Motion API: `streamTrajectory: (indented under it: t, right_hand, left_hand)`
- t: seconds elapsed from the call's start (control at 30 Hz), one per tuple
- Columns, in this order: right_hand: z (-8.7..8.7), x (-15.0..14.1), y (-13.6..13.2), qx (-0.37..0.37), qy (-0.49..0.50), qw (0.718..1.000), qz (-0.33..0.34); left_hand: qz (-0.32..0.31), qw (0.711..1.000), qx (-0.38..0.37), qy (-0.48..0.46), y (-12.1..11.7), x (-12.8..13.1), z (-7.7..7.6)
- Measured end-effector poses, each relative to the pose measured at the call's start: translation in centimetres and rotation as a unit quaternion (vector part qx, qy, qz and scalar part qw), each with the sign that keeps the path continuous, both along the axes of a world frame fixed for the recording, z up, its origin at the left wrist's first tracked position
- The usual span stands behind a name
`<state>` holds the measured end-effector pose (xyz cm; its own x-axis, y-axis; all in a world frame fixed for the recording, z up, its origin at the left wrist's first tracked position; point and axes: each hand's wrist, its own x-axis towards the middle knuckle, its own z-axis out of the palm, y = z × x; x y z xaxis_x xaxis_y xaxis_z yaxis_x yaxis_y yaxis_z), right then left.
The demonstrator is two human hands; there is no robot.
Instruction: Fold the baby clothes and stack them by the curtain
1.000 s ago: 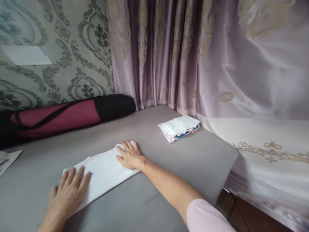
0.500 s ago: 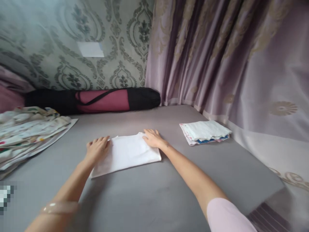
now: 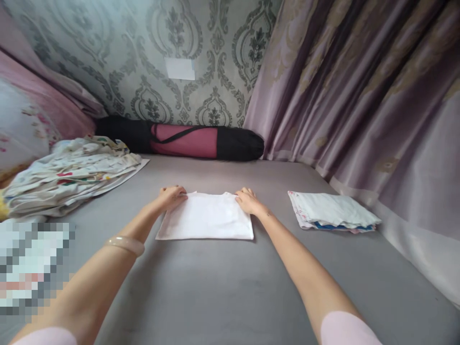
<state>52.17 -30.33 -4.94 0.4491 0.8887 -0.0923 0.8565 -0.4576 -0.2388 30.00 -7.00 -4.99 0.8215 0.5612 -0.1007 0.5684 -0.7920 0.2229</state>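
Observation:
A folded white cloth [image 3: 208,218] lies flat on the grey bed surface in front of me, its long near edge facing me. My left hand [image 3: 173,197] is at its far left corner, fingers curled over the far edge and thumb on top. At the far right corner my right hand [image 3: 247,199] grips the cloth in the same way, fingers bent round the edge. The fingertips of both hands are partly hidden behind the edge. Right of my right hand sits a stack of folded cloths [image 3: 334,211], white on top with blue and pink edges below.
A heap of patterned cloths [image 3: 79,172] lies on the left. Along the wall rests a long black and maroon bag [image 3: 187,141]. A purple curtain [image 3: 309,96] hangs at the right, and pink floral fabric [image 3: 32,110] is at the far left.
My view has turned left. The white cloth now lies straighter, and my left hand has moved from its left side to the far left corner. Both hands' fingers have curled at the far edge.

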Motion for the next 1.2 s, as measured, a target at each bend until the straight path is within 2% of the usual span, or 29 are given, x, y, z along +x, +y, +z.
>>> streamTrajectory:
  t: [0.2, 0.37, 0.5, 0.67, 0.83, 0.93, 1.0, 1.07, 1.13, 1.2]
  right_hand:
    - [0.4, 1.1, 0.3, 0.034, 0.050, 0.998, 0.000]
    - [1.5, 1.1, -0.5, 0.084, 0.124, 0.988, 0.034]
    - [3.0, 1.1, -1.7, 0.174, 0.248, 0.952, 0.039]
    - [5.8, 0.9, -3.5, 0.218, 0.376, 0.899, 0.047]
    - [9.8, 0.9, -4.8, 0.216, 0.402, 0.888, 0.060]
    - [12.0, 0.7, -5.5, 0.247, 0.359, 0.896, 0.081]
    - [12.6, 0.0, -6.4, 0.274, 0.295, 0.911, 0.093]
    - [12.0, -1.1, -7.7, 0.275, 0.227, 0.928, 0.103]
    - [10.5, -2.5, -9.4, 0.224, 0.199, 0.946, 0.128]
    - [8.6, -3.8, -10.8, 0.129, 0.218, 0.954, 0.157]
  left_hand:
    - [0.007, 0.999, -0.027, -0.019, 0.4, -0.1, 0.3]
    - [-0.016, 0.985, -0.144, -0.096, 0.7, -0.9, 1.2]
    - [-0.057, 0.955, -0.233, -0.174, 0.5, -2.2, 3.9]
    - [-0.105, 0.944, -0.267, -0.160, 0.0, -4.0, 8.3]
    - [-0.118, 0.946, -0.231, -0.194, -0.7, -4.5, 11.7]
    - [-0.118, 0.942, -0.179, -0.257, -1.4, -4.6, 13.2]
    - [-0.107, 0.944, -0.134, -0.283, -2.1, -5.2, 13.3]
    - [-0.110, 0.953, -0.086, -0.268, -3.1, -6.4, 12.4]
    - [-0.152, 0.965, -0.071, -0.202, -4.2, -8.1, 10.4]
    - [-0.207, 0.964, -0.108, -0.127, -5.3, -9.9, 7.9]
